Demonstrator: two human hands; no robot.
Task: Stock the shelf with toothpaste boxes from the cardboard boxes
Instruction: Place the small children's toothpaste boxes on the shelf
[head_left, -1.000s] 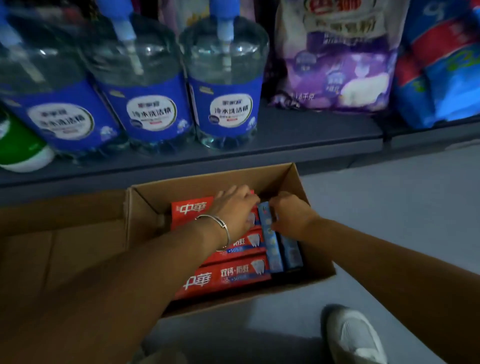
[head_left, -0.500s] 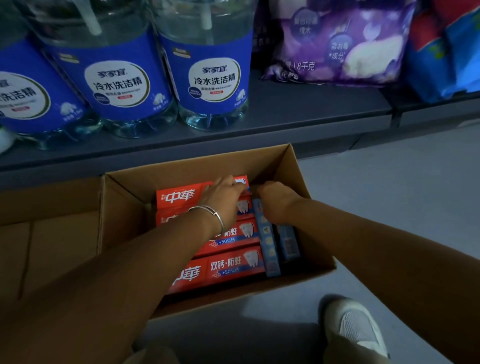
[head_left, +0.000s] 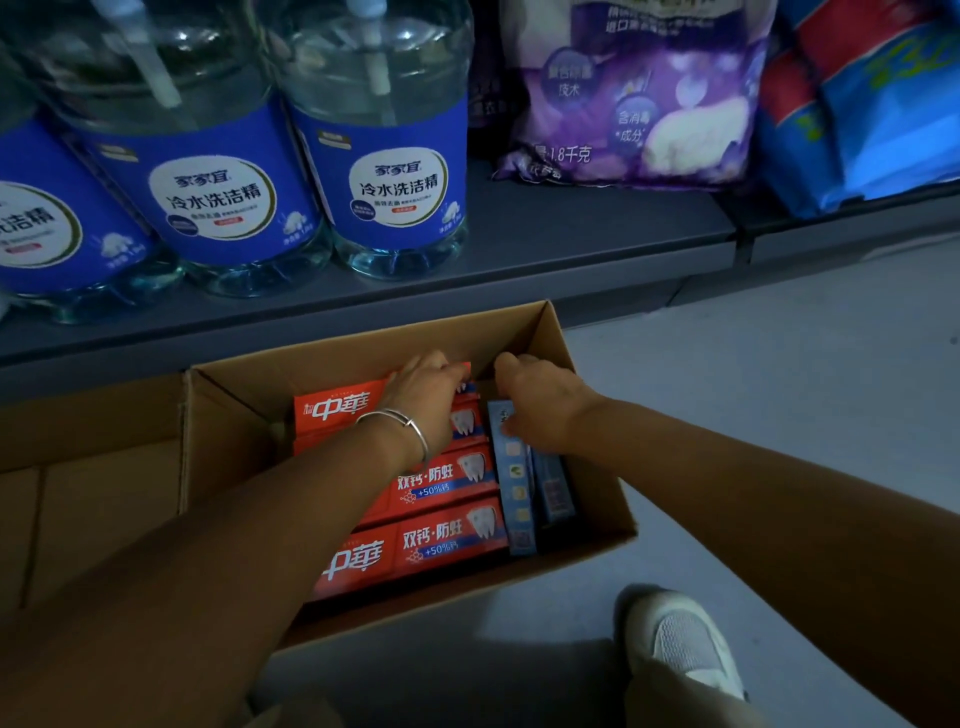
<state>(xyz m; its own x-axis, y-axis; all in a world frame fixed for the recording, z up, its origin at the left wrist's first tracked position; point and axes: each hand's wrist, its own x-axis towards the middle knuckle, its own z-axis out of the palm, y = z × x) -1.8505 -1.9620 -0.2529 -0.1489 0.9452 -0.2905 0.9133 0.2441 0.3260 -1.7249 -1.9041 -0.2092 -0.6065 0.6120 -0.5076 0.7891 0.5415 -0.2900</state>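
Toothpaste boxes (head_left: 447, 486) are packed beneath both hands in the cardboard box (head_left: 228, 457). A red one is gripped by the curled left hand (head_left: 428, 397); blue ones are touched under the right hand (head_left: 543, 402), its grip unclear

I see both hands inside the open cardboard box (head_left: 587, 499) on the floor. My left hand (head_left: 428, 395) curls over the far red toothpaste boxes (head_left: 447, 538); my right hand (head_left: 540, 402) grips the upright blue boxes (head_left: 519, 499). Detergent bottles (head_left: 384, 156) stand on the shelf (head_left: 571, 234) beyond.
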